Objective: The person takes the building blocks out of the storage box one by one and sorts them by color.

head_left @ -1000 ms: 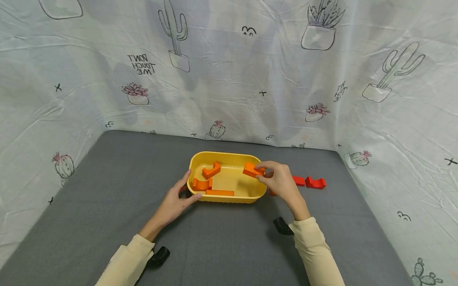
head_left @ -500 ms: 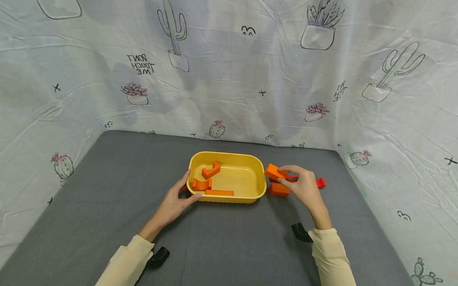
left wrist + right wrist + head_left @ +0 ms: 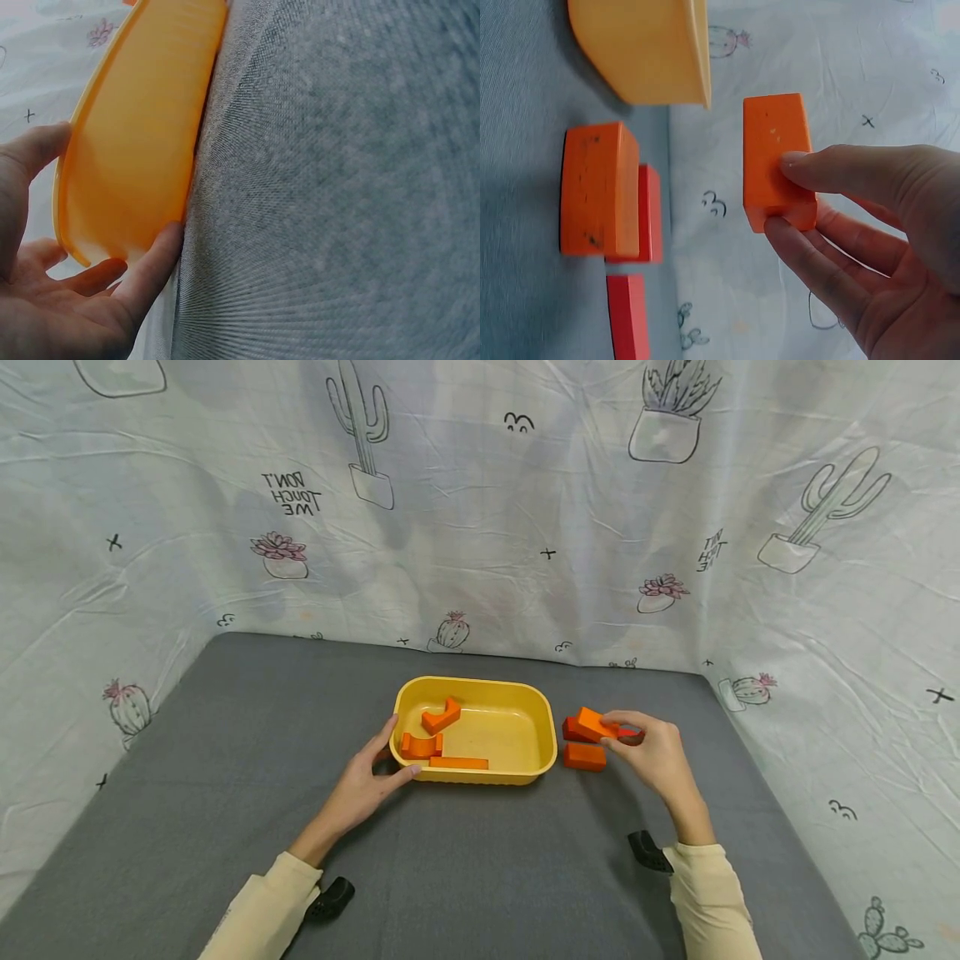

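A white cloth backdrop (image 3: 480, 527) printed with cactus drawings rises at the far side and both sides of a dark grey cloth-covered table (image 3: 480, 877). Near the middle of the table's far half sits a yellow, plastic-looking oblong tray (image 3: 495, 735) with rounded corners.

The left hand (image 3: 363, 789) grips the tray's left end, thumb at the near side and fingers against the end wall. The right hand (image 3: 652, 752), well apart from it, pinches a smooth, rectangular orange block (image 3: 592, 724) between thumb and fingertips, raised over the table just right of the tray.

Below it, a second rectangular orange block (image 3: 584, 757) rests on the table, with red blocks (image 3: 651, 217) on its far side, partly hidden. Inside the tray, towards the left, lie an orange block with a curved notch (image 3: 441, 716) at the far side, an orange arched block (image 3: 422, 746) nearer, and a slim orange bar (image 3: 459, 763) along the near wall.

The step in hand appears to be shifting a single block beside a steadied tray. The next move probably calls for a firm pinch and clearance over the blocks beneath.
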`<state>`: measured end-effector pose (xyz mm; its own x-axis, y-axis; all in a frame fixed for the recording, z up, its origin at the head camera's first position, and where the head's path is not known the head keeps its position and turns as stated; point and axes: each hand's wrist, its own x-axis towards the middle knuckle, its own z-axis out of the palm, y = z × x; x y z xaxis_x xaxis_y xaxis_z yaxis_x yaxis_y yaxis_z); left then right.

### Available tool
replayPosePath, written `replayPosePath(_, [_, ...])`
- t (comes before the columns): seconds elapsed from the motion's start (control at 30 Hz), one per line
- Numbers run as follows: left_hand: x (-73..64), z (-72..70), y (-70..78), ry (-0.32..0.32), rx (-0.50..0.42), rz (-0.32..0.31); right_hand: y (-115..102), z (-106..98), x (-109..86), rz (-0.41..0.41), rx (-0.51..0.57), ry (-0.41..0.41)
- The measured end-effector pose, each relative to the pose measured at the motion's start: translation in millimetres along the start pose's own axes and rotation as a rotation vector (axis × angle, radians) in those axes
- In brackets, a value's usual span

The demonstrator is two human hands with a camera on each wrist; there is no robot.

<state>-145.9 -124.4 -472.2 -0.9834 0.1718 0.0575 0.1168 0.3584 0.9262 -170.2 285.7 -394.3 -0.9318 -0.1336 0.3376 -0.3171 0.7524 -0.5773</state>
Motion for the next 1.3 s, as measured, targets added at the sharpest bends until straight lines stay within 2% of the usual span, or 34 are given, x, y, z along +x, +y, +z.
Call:
replayPosePath(0.2, [-0.2,0.7,-0.4,0.004,0.002,-0.002,15.0,-13.3,-3.9,0.049,-0.070,-0.030])
replayPosePath(0.33, [-1.2,0.9,0.1,0.000,0.001,-0.009,29.6,-22.7,-7.3,0.099,-0.106,-0.082])
replayPosePath(0.53, [-1.4,-0.2,0.7,0.002,-0.003,-0.007,49.7,-24.5,-12.2,0.139,-0.111,-0.132])
replayPosePath(0.73, [-1.0,-0.4,1.1,0.001,0.014,-0.010,59.5,-23.8,-17.3,0.192,-0.088,-0.183])
replayPosePath(1.03, [-0.9,-0.1,-0.2,-0.001,0.016,-0.014,65.4,-22.1,-18.6,0.188,-0.087,-0.225])
replayPosePath(1.3, [-0.8,-1.4,-2.1,0.011,0.003,0.019,70.3,-18.2,-18.1,0.145,-0.134,-0.215])
